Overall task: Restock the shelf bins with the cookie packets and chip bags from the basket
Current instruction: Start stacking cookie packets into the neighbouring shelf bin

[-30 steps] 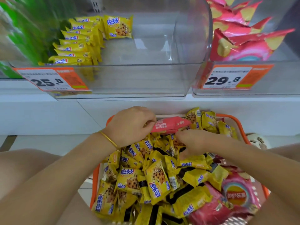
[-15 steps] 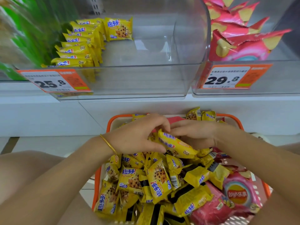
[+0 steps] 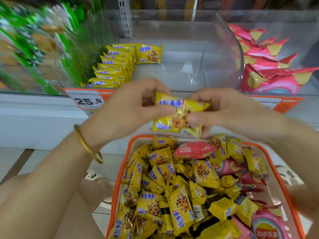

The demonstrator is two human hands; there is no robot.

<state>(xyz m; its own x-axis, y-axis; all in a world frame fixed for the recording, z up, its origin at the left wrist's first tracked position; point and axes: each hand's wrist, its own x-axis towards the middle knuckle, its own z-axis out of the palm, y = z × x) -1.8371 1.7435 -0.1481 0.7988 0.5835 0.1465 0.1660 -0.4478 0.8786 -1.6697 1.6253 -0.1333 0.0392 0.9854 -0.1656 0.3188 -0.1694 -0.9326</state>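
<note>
Partly, left hand (image 3: 127, 109) and right hand (image 3: 231, 114) hide blurred cookie packets (image 3: 174, 118).

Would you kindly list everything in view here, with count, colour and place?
basket: one, orange rim, bottom centre
held cookie packets: about two, yellow, above basket
basket cookie packets: many, yellow, heaped inside
basket chip bags: several, pink, right side
shelved cookie packets: one row, yellow, clear bin, upper centre
shelved chip bags: several, pink, upper right
green packs: blurred, upper left
price tags: two, orange, bin fronts
bracelet: one, gold, left wrist
left hand: grips held packets
right hand: grips held packets
</note>
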